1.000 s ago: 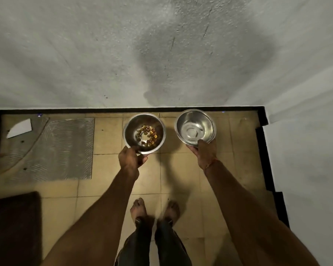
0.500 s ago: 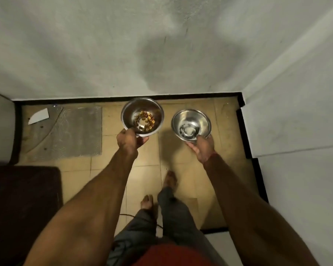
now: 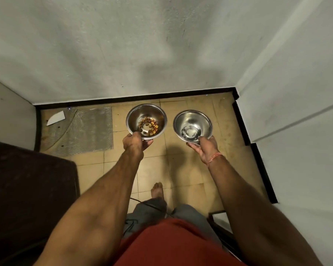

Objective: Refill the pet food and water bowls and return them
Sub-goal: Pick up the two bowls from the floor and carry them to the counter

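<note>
- Left hand (image 3: pixel 134 143) pinched the near rim of the food bowl (image 3: pixel 146 121), thumb on the rim, fingers curled under; bowl held level beyond the knuckles, kibble (image 3: pixel 148 126) clustered at the bottom.
- Right hand (image 3: pixel 205 148) gripped the near rim of the water bowl (image 3: pixel 192 126) the same way, thumb over the edge, fingers beneath; red thread (image 3: pixel 215 156) on that wrist. Bowl looked shiny, maybe a little water, hard to tell the level.
- Both bowls were off the tiled floor (image 3: pixel 181 166), apart from each other, above the corner by the wall (image 3: pixel 123 54). Grey mat (image 3: pixel 85 129) lay left of the left hand.
- Risk: rim-only pinch grips give weak control; if either wrist tipped while lowering, water would likely slosh out or kibble spill. Bare foot (image 3: pixel 157 190) directly below, so wet tile could be slippery.
- Versus half a second ago: bowls and grips looked unchanged, the bowls sat slightly further apart, view shifted so the right wall filled more of the frame, only one foot showed.
</note>
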